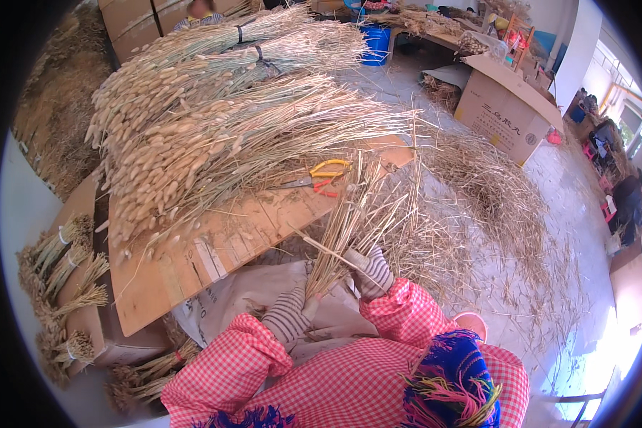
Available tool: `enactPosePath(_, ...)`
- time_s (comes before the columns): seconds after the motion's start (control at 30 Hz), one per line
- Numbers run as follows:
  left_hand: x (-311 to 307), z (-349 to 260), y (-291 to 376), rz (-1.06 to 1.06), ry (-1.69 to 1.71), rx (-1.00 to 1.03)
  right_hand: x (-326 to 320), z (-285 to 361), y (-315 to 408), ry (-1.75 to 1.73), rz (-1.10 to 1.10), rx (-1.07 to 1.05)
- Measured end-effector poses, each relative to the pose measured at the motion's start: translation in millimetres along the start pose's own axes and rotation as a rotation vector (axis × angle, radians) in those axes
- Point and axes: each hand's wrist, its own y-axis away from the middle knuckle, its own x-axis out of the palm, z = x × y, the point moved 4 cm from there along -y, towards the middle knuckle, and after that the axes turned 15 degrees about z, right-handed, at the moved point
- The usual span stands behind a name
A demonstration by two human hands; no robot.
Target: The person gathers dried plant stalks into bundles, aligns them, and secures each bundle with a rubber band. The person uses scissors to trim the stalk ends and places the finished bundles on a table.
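My left hand (289, 316), in a striped glove, grips a bundle of dried straw-like stems (331, 235) near its lower end. On the other side, my right hand (373, 272), also gloved in stripes, closes around stems of this bundle, with a single longer stalk (321, 247) crossing in front. The bundle slants up and away past the edge of a wooden board (192, 278). Beyond it, scissors (321, 177) with yellow and red handles lie on the board. Fluffy bunny-tail grass (160, 166) is heaped there, heads to the left.
Two tied grass sheaves (294, 51) lie at the back. Cut straw (476, 187) litters the floor to the right, near a cardboard box (505, 107) and a blue bucket (375, 45). Small tied bunches (75, 257) rest on a carton at left. A person (198, 15) is at the far side.
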Motion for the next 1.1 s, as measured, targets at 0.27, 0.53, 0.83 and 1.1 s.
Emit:
enactPosePath(0.27,-2,12,25,-0.081,0.02,0.079,-88,75,-15,-0.096,-0.156,-0.094)
enactPosePath(0.53,-11,29,23,-0.196,-0.145,-0.15,-90,47,25,0.6,-0.623,0.485)
enactPosePath(0.83,-8,9,5,-0.037,0.241,0.128,24,-25,9,0.091,0.085,0.199)
enactPosePath(1.1,13,12,18,0.013,0.151,0.026,-63,15,-27,-0.209,-0.383,0.002)
